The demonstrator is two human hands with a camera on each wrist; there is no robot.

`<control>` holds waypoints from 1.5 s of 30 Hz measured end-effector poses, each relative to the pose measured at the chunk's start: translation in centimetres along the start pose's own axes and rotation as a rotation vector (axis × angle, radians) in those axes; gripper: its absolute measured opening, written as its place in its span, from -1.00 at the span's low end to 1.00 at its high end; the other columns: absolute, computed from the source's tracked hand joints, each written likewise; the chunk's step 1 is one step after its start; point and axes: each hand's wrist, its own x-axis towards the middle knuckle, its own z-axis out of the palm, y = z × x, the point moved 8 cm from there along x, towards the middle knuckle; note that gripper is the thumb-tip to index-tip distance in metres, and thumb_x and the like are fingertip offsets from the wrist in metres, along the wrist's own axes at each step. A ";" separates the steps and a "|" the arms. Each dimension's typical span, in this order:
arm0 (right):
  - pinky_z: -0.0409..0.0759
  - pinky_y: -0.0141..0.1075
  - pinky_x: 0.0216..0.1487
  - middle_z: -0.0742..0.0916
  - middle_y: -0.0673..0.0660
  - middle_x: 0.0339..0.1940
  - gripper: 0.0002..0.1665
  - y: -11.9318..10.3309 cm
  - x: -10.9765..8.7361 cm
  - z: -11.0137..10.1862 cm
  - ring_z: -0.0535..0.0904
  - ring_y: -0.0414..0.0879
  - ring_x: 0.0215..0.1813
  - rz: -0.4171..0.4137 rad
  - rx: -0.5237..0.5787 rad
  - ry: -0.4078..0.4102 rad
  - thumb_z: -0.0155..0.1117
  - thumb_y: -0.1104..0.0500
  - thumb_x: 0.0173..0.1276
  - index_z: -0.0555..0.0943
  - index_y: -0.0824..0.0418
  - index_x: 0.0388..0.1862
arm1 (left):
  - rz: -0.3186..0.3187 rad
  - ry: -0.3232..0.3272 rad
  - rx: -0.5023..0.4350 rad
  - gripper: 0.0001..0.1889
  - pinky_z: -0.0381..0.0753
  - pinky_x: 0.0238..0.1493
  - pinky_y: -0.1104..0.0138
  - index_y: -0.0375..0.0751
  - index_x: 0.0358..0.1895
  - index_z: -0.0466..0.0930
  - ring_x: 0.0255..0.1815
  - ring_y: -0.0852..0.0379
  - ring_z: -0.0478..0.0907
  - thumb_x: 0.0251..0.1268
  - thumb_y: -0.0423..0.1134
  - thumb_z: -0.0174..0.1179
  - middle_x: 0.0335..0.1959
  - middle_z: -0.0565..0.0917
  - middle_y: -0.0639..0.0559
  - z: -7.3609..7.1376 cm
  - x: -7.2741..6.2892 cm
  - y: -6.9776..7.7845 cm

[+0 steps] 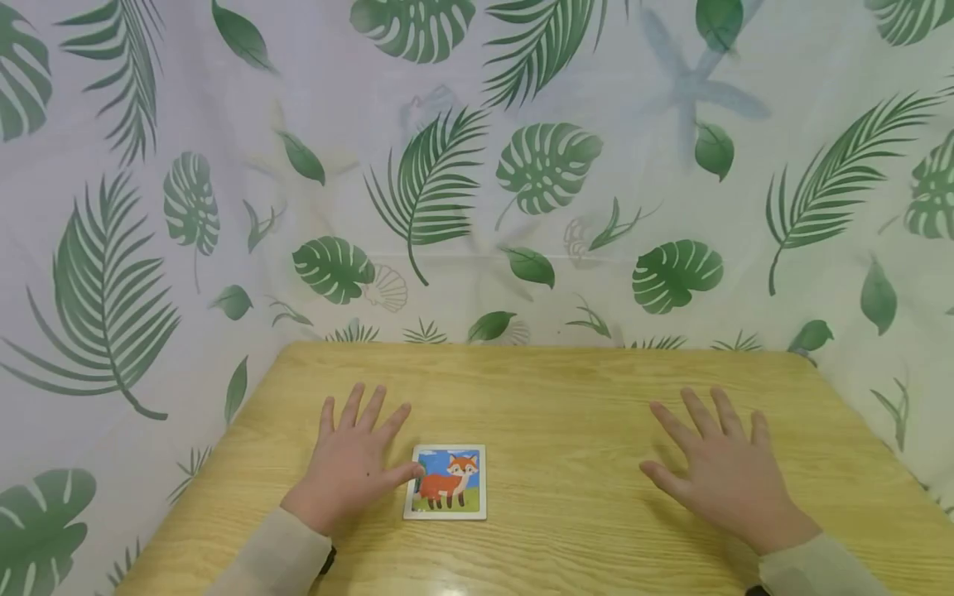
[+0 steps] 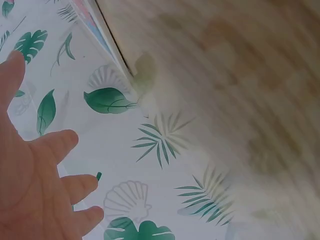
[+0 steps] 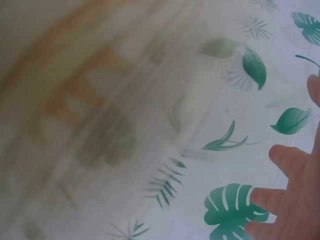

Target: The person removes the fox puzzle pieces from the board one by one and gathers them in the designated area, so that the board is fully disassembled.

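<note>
A square picture card (image 1: 447,484) with an orange fox on a blue and green scene lies flat on the wooden table, left of centre. The left hand (image 1: 350,463), fingers spread, is just left of it, its thumb overlapping the card's left edge in the head view; I cannot tell whether it touches. Further right, the right hand (image 1: 723,472) is spread over the table with nothing in it. In the left wrist view the left hand (image 2: 35,175) shows its palm and the card's edge (image 2: 107,40) is seen from the side. The right hand (image 3: 295,195) appears at the right wrist view's edge.
The light wooden table (image 1: 551,430) has a rounded far edge. Behind it and along both sides hangs a white cloth (image 1: 462,190) printed with green leaves, shells and starfish. Both forearms have pale sleeves (image 1: 276,555).
</note>
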 end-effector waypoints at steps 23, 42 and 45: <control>0.14 0.46 0.34 0.40 0.33 0.49 -0.25 -11.2 4.4 1.4 0.12 0.37 0.55 -0.134 0.467 -0.018 0.30 -0.24 0.39 0.49 0.06 0.45 | 0.071 -0.195 -0.490 0.07 -0.15 0.44 -0.38 -0.03 0.63 0.12 0.61 -0.35 -0.15 0.08 0.18 0.49 0.63 0.02 -0.20 1.5 0.3 1.3; 0.27 0.14 0.45 0.54 0.11 0.38 -0.37 -18.1 9.0 6.5 0.37 0.12 0.45 -0.066 0.891 -0.233 0.32 -0.13 0.39 0.55 0.08 0.37 | 0.015 -0.299 -0.660 0.02 -0.30 0.50 -0.27 -0.16 0.56 0.27 0.62 -0.30 -0.12 0.00 0.08 0.51 0.58 0.16 -0.25 4.9 0.1 1.2; 0.28 0.13 0.44 0.57 0.12 0.35 -0.38 -18.7 9.1 7.2 0.39 0.12 0.43 -0.067 0.876 -0.238 0.34 -0.11 0.37 0.58 0.11 0.33 | 0.030 -0.311 -0.655 0.01 -0.32 0.51 -0.26 -0.16 0.56 0.26 0.62 -0.29 -0.15 0.02 0.09 0.50 0.60 0.13 -0.23 5.1 -0.2 1.2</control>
